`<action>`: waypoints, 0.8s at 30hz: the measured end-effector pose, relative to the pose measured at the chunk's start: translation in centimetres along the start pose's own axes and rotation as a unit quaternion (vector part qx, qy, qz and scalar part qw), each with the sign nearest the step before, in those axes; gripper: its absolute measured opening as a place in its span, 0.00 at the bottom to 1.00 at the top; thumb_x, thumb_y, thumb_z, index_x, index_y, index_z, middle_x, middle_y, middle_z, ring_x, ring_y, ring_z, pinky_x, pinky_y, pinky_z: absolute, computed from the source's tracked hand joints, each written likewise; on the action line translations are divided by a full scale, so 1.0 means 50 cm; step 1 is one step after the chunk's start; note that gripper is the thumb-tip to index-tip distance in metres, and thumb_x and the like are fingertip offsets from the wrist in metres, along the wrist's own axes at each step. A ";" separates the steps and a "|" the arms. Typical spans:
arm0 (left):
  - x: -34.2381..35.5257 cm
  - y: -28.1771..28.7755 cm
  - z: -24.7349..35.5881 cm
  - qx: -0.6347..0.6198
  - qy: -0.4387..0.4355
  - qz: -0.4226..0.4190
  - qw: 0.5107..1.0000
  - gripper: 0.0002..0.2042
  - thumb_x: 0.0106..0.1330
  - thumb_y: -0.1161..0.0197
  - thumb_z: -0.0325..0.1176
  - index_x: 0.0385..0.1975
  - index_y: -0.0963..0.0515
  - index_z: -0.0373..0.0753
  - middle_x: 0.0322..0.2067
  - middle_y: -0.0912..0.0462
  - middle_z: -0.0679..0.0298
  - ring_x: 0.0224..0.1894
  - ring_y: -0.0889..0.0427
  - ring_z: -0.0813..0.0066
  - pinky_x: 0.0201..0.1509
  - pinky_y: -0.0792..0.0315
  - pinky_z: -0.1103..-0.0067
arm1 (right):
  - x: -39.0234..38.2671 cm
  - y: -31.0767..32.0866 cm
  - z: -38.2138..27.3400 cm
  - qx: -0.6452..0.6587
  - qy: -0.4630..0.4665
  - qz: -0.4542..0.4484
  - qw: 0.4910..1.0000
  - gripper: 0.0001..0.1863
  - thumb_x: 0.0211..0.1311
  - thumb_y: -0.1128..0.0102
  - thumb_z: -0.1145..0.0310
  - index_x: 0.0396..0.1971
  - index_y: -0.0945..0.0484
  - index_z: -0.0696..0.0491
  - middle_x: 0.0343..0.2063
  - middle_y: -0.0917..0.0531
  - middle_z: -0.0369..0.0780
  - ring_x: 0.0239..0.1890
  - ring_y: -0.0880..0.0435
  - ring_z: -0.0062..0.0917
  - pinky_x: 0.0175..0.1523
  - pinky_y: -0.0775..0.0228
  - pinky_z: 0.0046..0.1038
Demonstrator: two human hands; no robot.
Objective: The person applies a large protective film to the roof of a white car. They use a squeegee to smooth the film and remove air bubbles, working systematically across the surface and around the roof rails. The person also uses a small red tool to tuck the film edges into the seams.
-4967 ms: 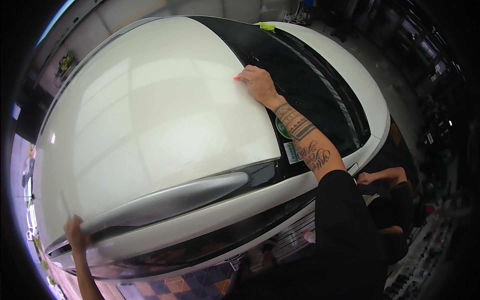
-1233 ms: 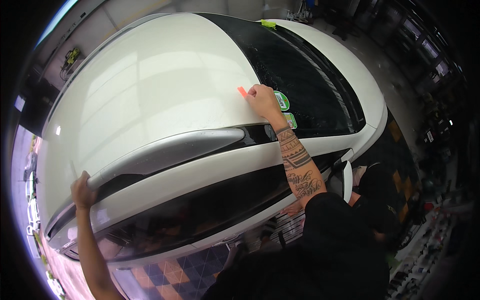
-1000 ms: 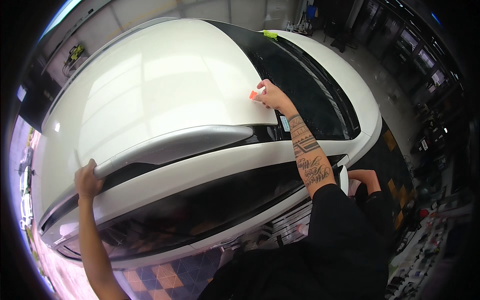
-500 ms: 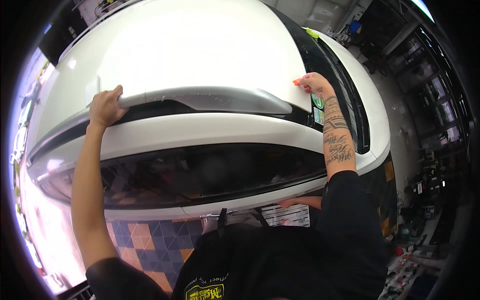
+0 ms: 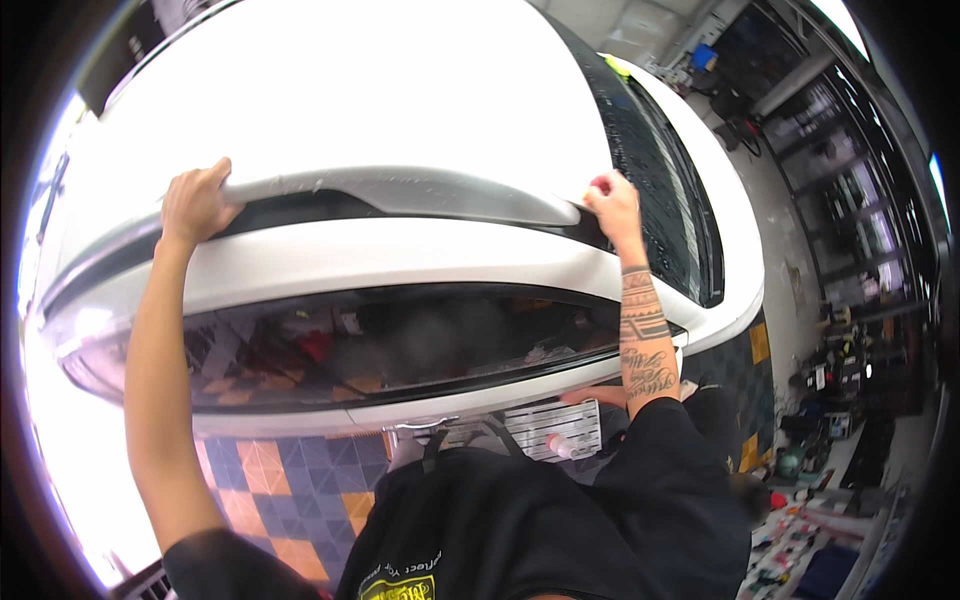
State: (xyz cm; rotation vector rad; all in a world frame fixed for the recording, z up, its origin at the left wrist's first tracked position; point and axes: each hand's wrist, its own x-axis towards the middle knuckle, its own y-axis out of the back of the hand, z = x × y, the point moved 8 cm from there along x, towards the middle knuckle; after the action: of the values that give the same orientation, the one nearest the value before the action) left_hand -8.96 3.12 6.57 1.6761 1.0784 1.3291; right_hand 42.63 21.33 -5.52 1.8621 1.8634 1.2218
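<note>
Your left grip (image 5: 195, 207) is clamped on the long, curved silver roof rail (image 5: 430, 187) along the near edge of the glossy white car roof (image 5: 400, 80). Your right grip (image 5: 614, 208) is curled beside the rail's front end, near the dark glass windshield (image 5: 655, 165); I cannot tell whether it holds anything.

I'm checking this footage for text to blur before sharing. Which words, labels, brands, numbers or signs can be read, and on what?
I won't copy wording, but lettering stands here:
Black shirt: a curved pale line, partly legible.
Yellow print on it: dark lettering, cut off by the picture's edge.
Right forearm: tattooed script, too blurred to read surely.
White car: none I can make out.
Far-right clutter: too small to read.
</note>
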 end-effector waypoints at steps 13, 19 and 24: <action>0.022 -0.006 0.014 0.000 0.007 -0.007 1.000 0.14 0.44 0.32 0.35 0.27 0.29 0.39 0.19 0.23 0.54 0.27 0.23 0.50 0.32 0.31 0.62 | -0.015 0.069 0.036 0.049 -0.101 0.089 0.990 0.08 0.50 0.35 0.73 0.31 0.15 0.58 0.26 0.14 0.44 0.27 0.16 0.22 0.36 0.26 0.23; 0.017 -0.005 0.011 0.007 0.006 -0.015 1.000 0.15 0.44 0.32 0.35 0.29 0.29 0.38 0.20 0.23 0.55 0.29 0.22 0.51 0.33 0.31 0.63 | -0.053 0.022 -0.020 0.044 -0.021 0.134 0.990 0.09 0.50 0.34 0.69 0.30 0.15 0.58 0.28 0.15 0.47 0.27 0.15 0.27 0.36 0.26 0.25; 0.017 -0.011 -0.002 -0.008 0.009 -0.027 1.000 0.15 0.45 0.32 0.35 0.29 0.30 0.38 0.20 0.23 0.53 0.29 0.22 0.50 0.32 0.31 0.62 | -0.051 0.036 0.018 0.018 -0.077 0.166 0.983 0.08 0.50 0.34 0.71 0.28 0.16 0.60 0.26 0.16 0.49 0.28 0.16 0.30 0.35 0.27 0.29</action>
State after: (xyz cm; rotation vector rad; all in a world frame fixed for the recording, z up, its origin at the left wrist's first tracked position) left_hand -9.04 4.14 6.41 1.6157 1.1120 1.3171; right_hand 44.92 19.06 -5.81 2.2836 1.5471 1.1035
